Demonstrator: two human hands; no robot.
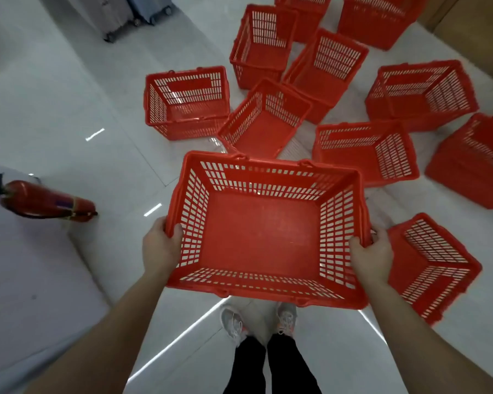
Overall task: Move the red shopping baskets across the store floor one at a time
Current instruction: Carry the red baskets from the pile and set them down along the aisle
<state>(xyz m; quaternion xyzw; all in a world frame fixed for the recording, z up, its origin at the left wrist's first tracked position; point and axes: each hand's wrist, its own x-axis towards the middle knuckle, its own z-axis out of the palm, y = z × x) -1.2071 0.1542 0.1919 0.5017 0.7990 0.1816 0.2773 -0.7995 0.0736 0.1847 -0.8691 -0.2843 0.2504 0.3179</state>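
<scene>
Centre of frame: I hold one empty red basket (264, 231) above the floor (69, 103), my left hand (161, 248) and right hand (372, 255) clasping its opposite rims. It appears light and stiff; the slotted walls offer secure purchase.

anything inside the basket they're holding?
No. The held basket, gripped at its side rims by the left hand and right hand, shows only its bare red bottom.
</scene>
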